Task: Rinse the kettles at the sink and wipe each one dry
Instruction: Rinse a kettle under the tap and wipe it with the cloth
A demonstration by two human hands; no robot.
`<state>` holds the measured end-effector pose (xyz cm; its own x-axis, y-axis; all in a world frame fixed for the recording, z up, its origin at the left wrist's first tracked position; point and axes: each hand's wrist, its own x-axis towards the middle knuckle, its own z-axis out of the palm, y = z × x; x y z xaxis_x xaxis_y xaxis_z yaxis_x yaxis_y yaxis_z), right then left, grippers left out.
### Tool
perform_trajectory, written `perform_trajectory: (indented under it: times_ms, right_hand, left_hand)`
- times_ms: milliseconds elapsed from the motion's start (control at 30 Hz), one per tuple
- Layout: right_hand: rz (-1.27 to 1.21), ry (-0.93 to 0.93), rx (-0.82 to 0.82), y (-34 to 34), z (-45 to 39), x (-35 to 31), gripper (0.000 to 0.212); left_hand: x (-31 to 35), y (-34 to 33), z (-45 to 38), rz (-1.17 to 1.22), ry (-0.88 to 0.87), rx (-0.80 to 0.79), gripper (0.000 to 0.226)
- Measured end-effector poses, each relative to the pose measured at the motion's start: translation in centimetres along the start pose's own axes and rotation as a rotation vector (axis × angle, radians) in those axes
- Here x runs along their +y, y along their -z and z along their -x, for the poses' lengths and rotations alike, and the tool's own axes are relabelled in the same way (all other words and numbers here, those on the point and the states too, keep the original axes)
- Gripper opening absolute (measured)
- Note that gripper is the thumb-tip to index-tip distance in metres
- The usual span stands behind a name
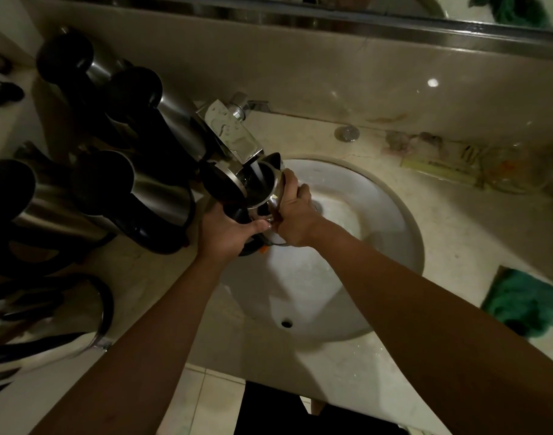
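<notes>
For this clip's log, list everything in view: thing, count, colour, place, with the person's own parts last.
held kettle: one, steel with black lid open, under the faucet over the sink
faucet: one, chrome, behind the sink, water running into the held kettle
sink: one, white, set in the counter
spare kettles: at least five, steel and black, counter left of the sink
cloth: one, green, counter right of the sink
packet: one, yellowish, counter behind the sink, right
left hand: grips the held kettle's black handle
right hand: holds the held kettle's body

Open steel kettle [262, 189] under running tap [234, 136]
</notes>
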<state>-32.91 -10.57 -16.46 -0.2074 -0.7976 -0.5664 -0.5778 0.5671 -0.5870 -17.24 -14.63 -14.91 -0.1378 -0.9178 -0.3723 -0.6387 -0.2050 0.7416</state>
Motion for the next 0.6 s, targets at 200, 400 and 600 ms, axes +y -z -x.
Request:
perform_trajectory:
  times_ms: [200, 400, 600]
  right_hand:
    - [-0.008, 0.017, 0.017, 0.09, 0.04, 0.16, 0.123]
    - [0.006, 0.010, -0.013, -0.10, -0.37, 0.23, 0.127]
    - [-0.003, 0.019, 0.003, -0.22, -0.45, 0.11, 0.125]
  left_hand:
    - [-0.35, -0.19, -0.27, 0.014, 0.002, 0.007, 0.068]
    - [-0.60, -0.18, -0.27, 0.005, -0.031, 0.011, 0.071]
    - [-0.71, -0.11, -0.38, 0.020, -0.006, 0.012, 0.079]
